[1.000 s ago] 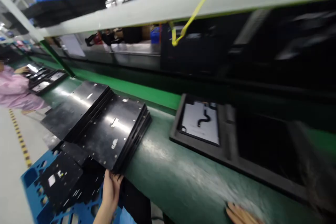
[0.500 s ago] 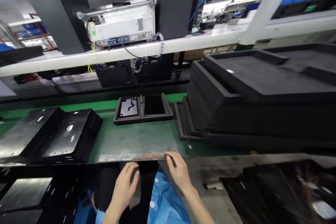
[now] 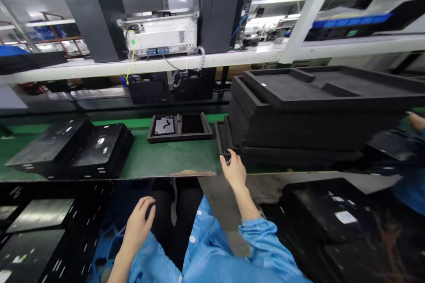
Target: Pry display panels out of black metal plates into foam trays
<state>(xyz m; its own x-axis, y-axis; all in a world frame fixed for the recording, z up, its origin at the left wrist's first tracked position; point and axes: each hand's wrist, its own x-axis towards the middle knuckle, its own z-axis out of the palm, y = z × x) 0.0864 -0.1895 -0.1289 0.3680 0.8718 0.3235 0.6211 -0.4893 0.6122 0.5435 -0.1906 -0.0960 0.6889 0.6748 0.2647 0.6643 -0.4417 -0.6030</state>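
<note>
My right hand [image 3: 235, 170] is at the bench's front edge, by the lower left corner of the stacked black foam trays [image 3: 265, 126]. Its thumb and index finger are apart beside the small lower tray [image 3: 219, 139]; whether they touch it I cannot tell. My left hand [image 3: 141, 216] hovers over my lap with loosely bent fingers, the thumb apart, holding nothing. Farther back on the green bench [image 3: 172, 159] lies a shallow foam tray [image 3: 179, 137]. In its left compartment is a silver-grey panel with a black strip [image 3: 164, 125]; a black panel [image 3: 192, 124] fills the right one.
Stacks of flat black cases [image 3: 94, 146] stand on the bench at left. More black cases [image 3: 41, 216] are below it at left and others [image 3: 325, 212] at lower right. A white shelf beam [image 3: 226, 56] crosses behind. A co-worker's blue sleeve [image 3: 411, 185] shows at right.
My right hand has moved from the bench's chipped front edge rightwards to the foam trays' corner. My left hand has drawn back and left from the edge. The view has shifted.
</note>
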